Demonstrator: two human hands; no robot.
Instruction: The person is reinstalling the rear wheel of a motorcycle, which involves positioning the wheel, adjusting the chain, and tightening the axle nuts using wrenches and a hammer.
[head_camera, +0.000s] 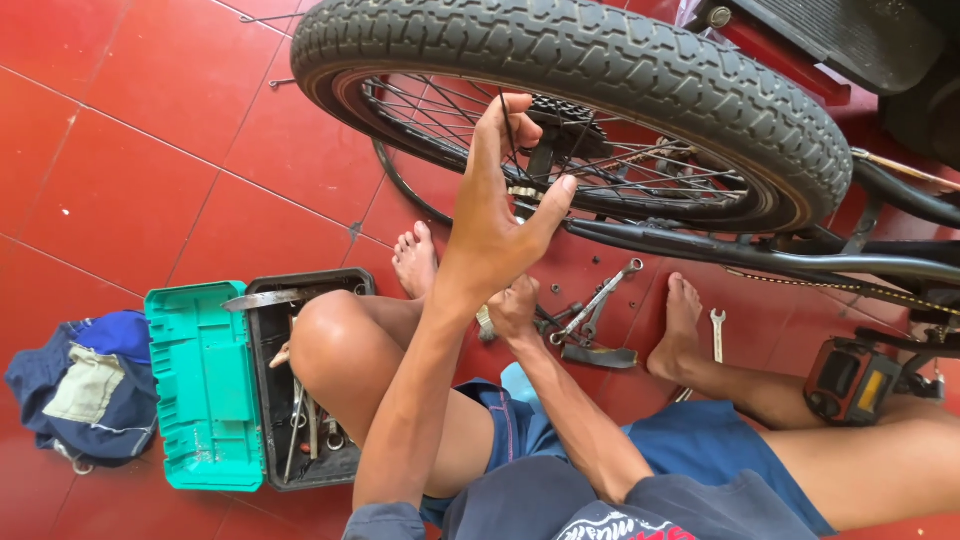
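My left hand (495, 215) is raised against the spokes of a bicycle's rear wheel (600, 60), fingers spread, thumb pointing toward the hub and sprocket (565, 125). A small metal part shows at the hub beside my palm; whether I grip it is unclear. My right hand (515, 308) is lower, between my legs near the floor, closed around a silver wrench (485, 323). I sit on the red tile floor with bare feet (415, 262) under the wheel.
An open toolbox with a green lid (205, 385) and a black tray (312, 440) of tools lies at my left knee. Loose wrenches (600, 298) and nuts lie under the wheel, another wrench (717, 335) by my right foot. A pedal (850, 380), frame tube (760, 258) and cloth bundle (85, 385) are nearby.
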